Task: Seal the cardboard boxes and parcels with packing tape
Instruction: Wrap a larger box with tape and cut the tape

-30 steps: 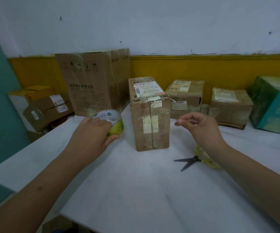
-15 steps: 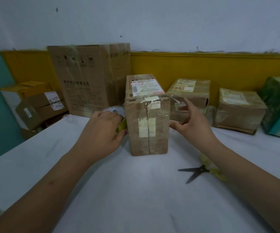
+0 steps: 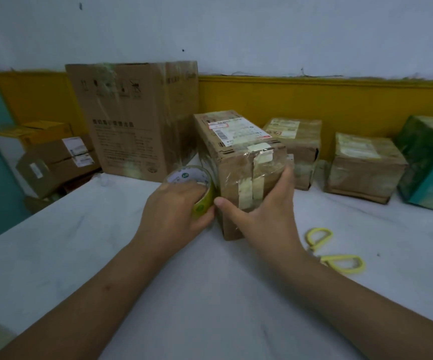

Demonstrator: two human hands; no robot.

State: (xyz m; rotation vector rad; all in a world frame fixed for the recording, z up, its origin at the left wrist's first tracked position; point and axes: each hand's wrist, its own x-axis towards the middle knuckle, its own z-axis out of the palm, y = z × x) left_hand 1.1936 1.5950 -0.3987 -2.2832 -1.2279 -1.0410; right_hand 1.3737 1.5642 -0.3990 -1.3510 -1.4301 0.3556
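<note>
left hand (image 3: 173, 213) grips tape roll (image 3: 187, 175) | right hand (image 3: 263, 214) spread flat on parcel (image 3: 232, 175)

1. The left grip (image 3: 176, 211), holding the tape roll (image 3: 188, 175), has moved in from a spot apart on the left of the parcel (image 3: 233, 157). The roll now touches the parcel's front-left edge.
2. The right grip (image 3: 264, 214) was raised to the parcel's right with its fingertips pinched. It now lies spread on the parcel's front face, thumb reaching the left edge and fingers at the right edge.
3. The parcel appears turned: its left side now shows, where before only its front and top did.
</note>
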